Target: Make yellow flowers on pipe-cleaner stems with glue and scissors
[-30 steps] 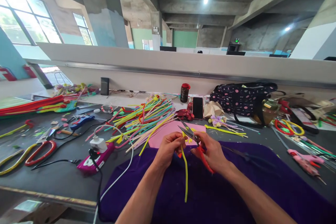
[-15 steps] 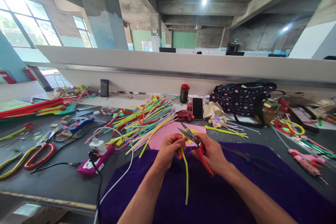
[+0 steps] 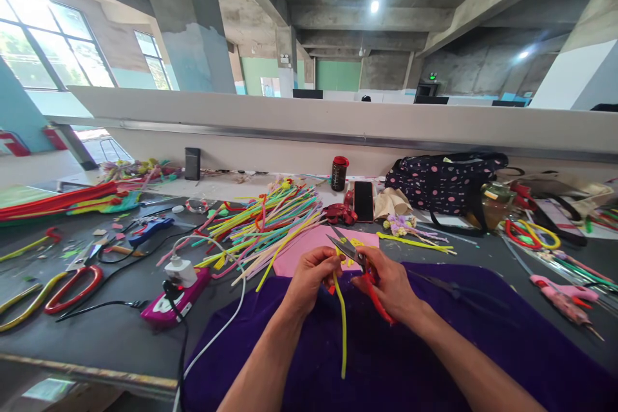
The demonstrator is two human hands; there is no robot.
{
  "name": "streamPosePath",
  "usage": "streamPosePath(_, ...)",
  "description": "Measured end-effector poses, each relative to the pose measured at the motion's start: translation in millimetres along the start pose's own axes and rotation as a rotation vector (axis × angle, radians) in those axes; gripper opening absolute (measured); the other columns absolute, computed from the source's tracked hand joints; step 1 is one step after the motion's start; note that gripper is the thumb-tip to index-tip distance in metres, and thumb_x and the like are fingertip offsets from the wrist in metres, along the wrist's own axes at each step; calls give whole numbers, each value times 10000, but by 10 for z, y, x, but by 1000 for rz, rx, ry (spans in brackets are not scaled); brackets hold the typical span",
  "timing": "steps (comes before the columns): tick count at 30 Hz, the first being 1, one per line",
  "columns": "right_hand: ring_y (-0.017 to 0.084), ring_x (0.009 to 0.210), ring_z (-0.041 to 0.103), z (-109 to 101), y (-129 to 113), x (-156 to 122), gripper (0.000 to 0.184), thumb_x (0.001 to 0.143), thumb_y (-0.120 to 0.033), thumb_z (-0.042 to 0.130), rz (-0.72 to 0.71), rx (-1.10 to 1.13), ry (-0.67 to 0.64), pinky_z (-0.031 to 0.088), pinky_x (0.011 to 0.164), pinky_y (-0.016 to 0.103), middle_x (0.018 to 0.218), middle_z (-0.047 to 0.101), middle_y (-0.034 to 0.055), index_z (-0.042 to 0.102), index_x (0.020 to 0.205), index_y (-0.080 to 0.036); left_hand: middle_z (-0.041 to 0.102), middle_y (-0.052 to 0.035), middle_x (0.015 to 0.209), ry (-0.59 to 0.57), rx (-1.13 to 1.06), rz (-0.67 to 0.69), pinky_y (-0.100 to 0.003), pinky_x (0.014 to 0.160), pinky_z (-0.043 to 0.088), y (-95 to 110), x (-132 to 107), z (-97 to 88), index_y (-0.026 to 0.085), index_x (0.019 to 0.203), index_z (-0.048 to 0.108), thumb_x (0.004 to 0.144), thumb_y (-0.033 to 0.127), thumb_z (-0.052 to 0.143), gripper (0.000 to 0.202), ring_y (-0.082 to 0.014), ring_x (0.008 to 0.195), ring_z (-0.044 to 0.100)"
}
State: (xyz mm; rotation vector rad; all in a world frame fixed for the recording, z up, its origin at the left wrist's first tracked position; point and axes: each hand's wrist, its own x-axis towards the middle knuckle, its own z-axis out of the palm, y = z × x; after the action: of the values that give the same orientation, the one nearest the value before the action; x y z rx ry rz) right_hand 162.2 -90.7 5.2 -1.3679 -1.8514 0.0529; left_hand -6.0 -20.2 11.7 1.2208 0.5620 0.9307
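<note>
Between the fingertips of my left hand [image 3: 313,277] is a yellow pipe cleaner [image 3: 343,335], its long end hanging down over the dark purple cloth [image 3: 386,360]. My right hand [image 3: 389,283] is wrapped round red-handled scissors [image 3: 351,248], whose blades point up and left, just above my left fingertips. Behind the hands lies a pink sheet [image 3: 294,251] with small yellow pieces [image 3: 356,243] on it, partly covered by the blades and fingers. Whether the blades touch the pipe cleaner is hidden by my fingers.
A large bundle of coloured pipe cleaners [image 3: 270,222] lies behind to the left. Nearby are a magenta power strip [image 3: 176,299] with cables and large red-and-yellow-handled scissors [image 3: 72,290]. A phone [image 3: 364,201], bottle [image 3: 340,174] and patterned bag [image 3: 444,187] stand behind; a pink glue gun [image 3: 564,296] lies right.
</note>
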Motion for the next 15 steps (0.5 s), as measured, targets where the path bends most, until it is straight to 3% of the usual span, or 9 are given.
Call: streamPosePath(15,136,578,512,12,44,-7,410,761,-372,564,23,3,33,411,548,241,732,561,7,468,1115,-187,565,21,535,-10,-67,-31,-151,371,298,31,-1,-10,134,730,608,683,280,621,153,-29,377,423)
